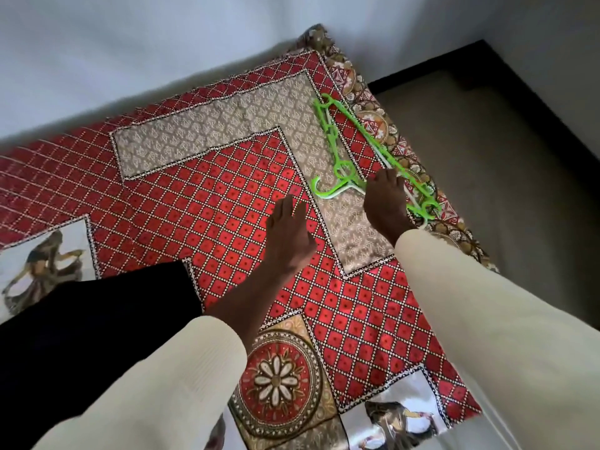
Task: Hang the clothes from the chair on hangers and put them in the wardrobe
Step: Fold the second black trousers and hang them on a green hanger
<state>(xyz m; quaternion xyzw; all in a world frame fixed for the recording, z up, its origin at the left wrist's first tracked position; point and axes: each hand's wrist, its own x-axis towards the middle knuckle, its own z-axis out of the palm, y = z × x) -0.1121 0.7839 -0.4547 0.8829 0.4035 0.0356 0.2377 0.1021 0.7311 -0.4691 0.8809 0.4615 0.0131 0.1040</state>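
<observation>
A stack of bright green plastic hangers point(354, 138) lies on the far right part of a bed, over a red patterned bedspread point(201, 196). My right hand point(384, 203) reaches onto the near end of the hangers, fingers curled down at the bar; whether it grips the bar is hidden by the hand itself. To its left my left hand point(289, 232) hovers over the bedspread with straight fingers, holding nothing. A black garment point(91, 319) lies on the bed at the lower left, partly under my left sleeve.
White walls rise behind the bed. Grey floor point(506, 177) with a dark skirting line runs along the bed's right side. The bedspread's printed panels fill the near part of the view.
</observation>
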